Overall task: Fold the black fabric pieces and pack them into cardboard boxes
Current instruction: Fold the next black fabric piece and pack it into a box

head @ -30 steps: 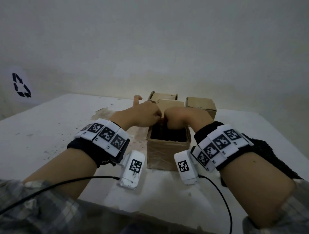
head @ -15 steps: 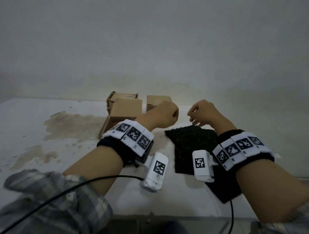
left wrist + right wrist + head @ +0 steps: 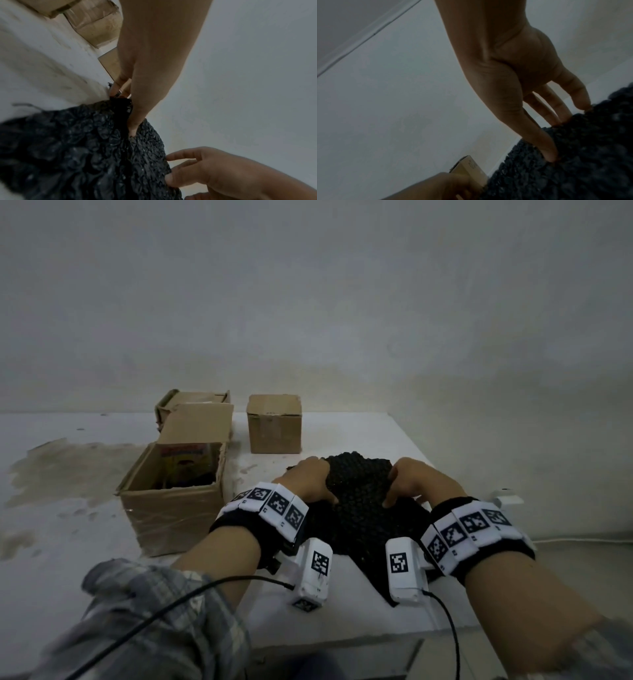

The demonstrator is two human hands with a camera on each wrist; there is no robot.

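Both hands have come down onto the fabric (image 3: 359,508) since half a second ago, when they hung above it. Left hand (image 3: 308,484) pinches the fabric's left edge, thumb on top, fingers curled under. Right hand (image 3: 416,482) pinches the right edge the same way, raising the far part off the table (image 3: 68,542). Left of the grip stands an open box (image 3: 171,501); beyond it sit a closed box (image 3: 274,424) and a third box (image 3: 191,398).

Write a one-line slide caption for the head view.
Both hands, left hand and right hand, grip black fabric beside an open cardboard box.
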